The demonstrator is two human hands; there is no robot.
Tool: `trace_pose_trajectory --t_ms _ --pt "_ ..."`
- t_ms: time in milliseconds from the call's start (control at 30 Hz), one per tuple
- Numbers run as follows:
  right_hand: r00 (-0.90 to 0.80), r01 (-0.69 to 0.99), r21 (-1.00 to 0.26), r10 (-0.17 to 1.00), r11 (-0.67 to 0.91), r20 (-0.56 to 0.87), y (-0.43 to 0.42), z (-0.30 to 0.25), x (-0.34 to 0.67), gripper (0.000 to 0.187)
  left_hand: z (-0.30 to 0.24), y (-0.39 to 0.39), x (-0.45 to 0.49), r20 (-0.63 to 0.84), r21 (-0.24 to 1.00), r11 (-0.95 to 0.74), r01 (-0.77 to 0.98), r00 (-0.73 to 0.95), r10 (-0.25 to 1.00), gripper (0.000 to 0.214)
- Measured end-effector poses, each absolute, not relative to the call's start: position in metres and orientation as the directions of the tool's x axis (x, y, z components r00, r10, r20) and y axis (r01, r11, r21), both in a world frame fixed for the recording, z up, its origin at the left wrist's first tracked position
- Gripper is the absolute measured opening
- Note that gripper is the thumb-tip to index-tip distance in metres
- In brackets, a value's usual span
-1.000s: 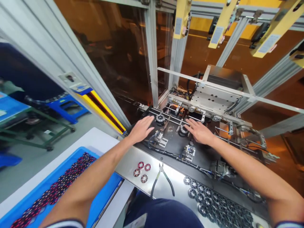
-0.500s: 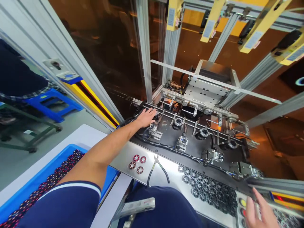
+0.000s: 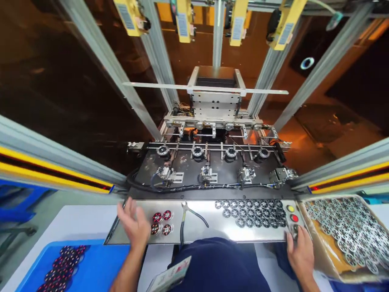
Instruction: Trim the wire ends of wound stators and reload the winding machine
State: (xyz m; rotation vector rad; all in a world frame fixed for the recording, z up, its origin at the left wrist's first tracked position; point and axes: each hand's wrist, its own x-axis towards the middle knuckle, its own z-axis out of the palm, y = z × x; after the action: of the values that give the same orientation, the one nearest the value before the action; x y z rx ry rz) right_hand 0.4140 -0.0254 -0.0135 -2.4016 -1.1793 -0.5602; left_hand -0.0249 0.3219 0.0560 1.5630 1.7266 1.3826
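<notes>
My left hand point(image 3: 135, 223) is raised over the left end of the metal shelf point(image 3: 118, 233), fingers spread and slightly blurred, holding nothing. Beside it lie several small red-and-black wound motor cores point(image 3: 157, 217). My right hand point(image 3: 301, 251) is at the control panel at the shelf's right end, thumb and forefinger apart around a dark control point(image 3: 296, 229) that they partly cover. Above that control are a red button point(image 3: 294, 218) and a yellow button point(image 3: 290, 208). Left of the panel, rows of dark-and-silver slotted rings point(image 3: 249, 213) cover the shelf.
Pliers point(image 3: 186, 211) lie open mid-shelf. Behind it stands a machine bed with several round fixtures point(image 3: 197, 152) holding parts. Yellow-edged posts point(image 3: 54, 170) flank the opening. A blue tray point(image 3: 100, 259) of wound cores is at left, a carton point(image 3: 331, 263) of silver rings at right.
My left hand has come back from the leftmost fixture to above the shelf. My right hand has lowered onto the control panel. The view has turned to the right.
</notes>
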Motion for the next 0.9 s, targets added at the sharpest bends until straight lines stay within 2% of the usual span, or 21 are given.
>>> trace_pose_trajectory --t_ms 133,333,567,900 --pt "0.584 0.786 -0.173 0.619 -0.594 0.525 -0.031 -0.015 0.416 0.061 0.019 0.282 -0.025 0.169 0.876 -0.023 0.482 -0.261 0.95 0.076" --pt "0.589 0.773 -0.155 0.605 -0.615 0.536 -0.034 -0.016 0.422 0.047 0.015 0.282 -0.023 0.076 0.854 0.066 0.517 -0.248 0.966 0.073" --pt "0.561 0.796 -0.176 0.596 -0.579 0.574 -0.024 -0.012 0.435 0.039 0.014 0.277 -0.034 0.079 0.83 0.101 0.549 -0.294 0.952 0.073" --pt "0.619 0.766 -0.258 0.571 -0.588 0.539 -0.007 -0.022 0.438 0.044 0.01 0.278 -0.023 0.106 0.771 0.089 0.63 -0.265 0.958 0.073"
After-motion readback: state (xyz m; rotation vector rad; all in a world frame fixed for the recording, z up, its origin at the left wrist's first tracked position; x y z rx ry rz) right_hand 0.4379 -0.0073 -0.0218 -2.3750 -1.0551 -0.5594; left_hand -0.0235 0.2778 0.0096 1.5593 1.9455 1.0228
